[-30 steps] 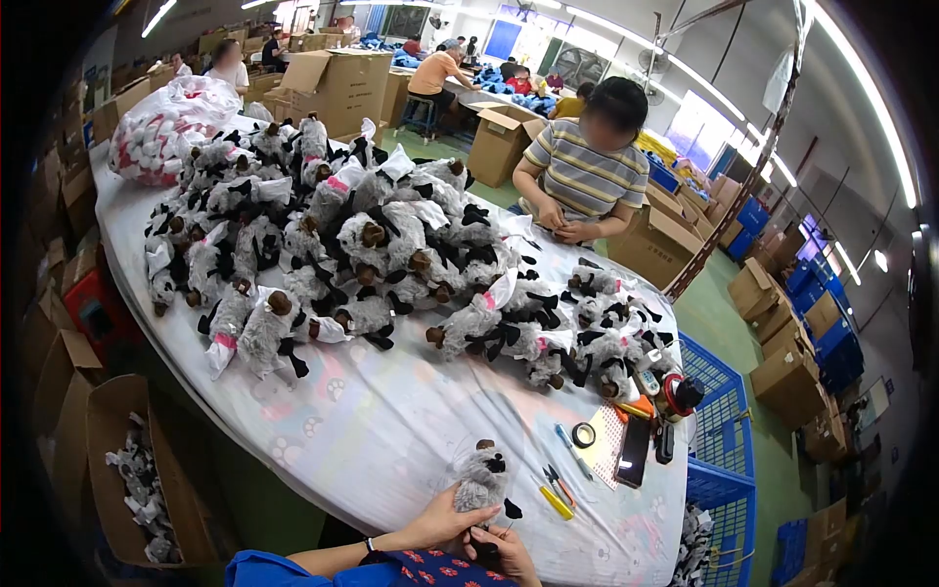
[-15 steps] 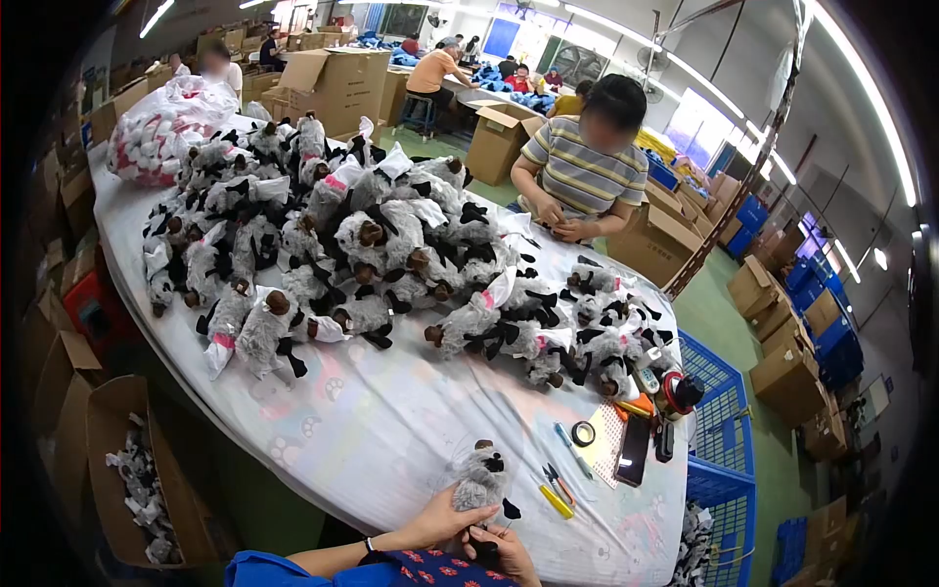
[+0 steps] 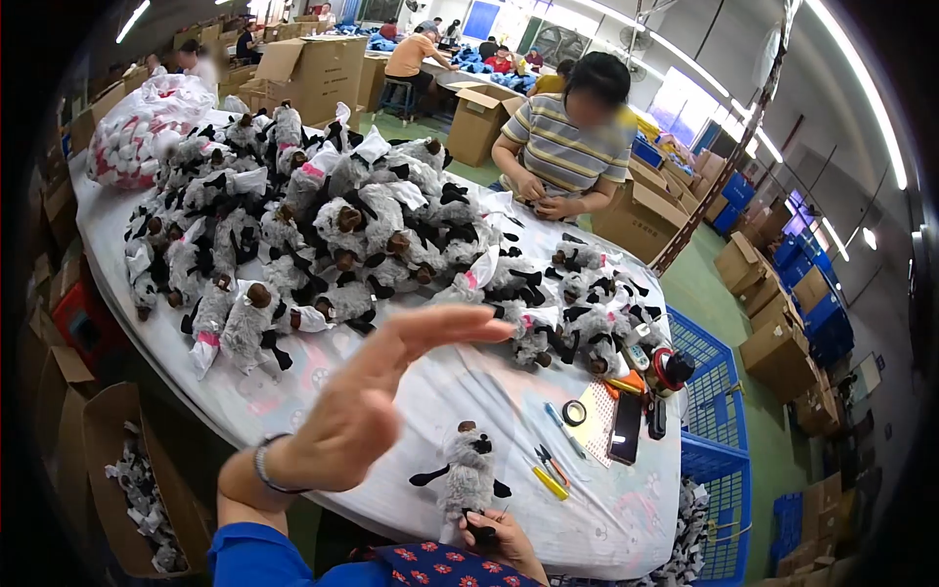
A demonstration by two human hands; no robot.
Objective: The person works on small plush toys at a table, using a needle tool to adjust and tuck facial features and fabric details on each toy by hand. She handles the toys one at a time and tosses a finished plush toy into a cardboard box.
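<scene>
A grey fluffy plush toy (image 3: 468, 476) with a brown tuft, black muzzle and black limbs stands upright near the table's front edge. My right hand (image 3: 504, 546) is closed around its lower end, fingers on a black foot. Raised above the table, to the left of this toy, is my left hand (image 3: 352, 411), blurred, with its fingers stretched out to the right and nothing visible in it. Behind it lies a big pile of similar grey plush toys (image 3: 342, 220), some with white pieces and pink bands.
On the right of the white-covered table (image 3: 391, 509) lie orange-handled pliers (image 3: 553, 465), a yellow cutter (image 3: 550, 483), black tape (image 3: 574, 413) and a phone (image 3: 626, 428). A co-worker (image 3: 567, 147) sits across. Blue crates (image 3: 719, 489) and a carton of grey pieces (image 3: 122, 421) flank the table.
My left hand has let go of the toy and risen up and left. The toy's black arms now spread out; my right hand still holds its lower end. The view has shifted slightly.
</scene>
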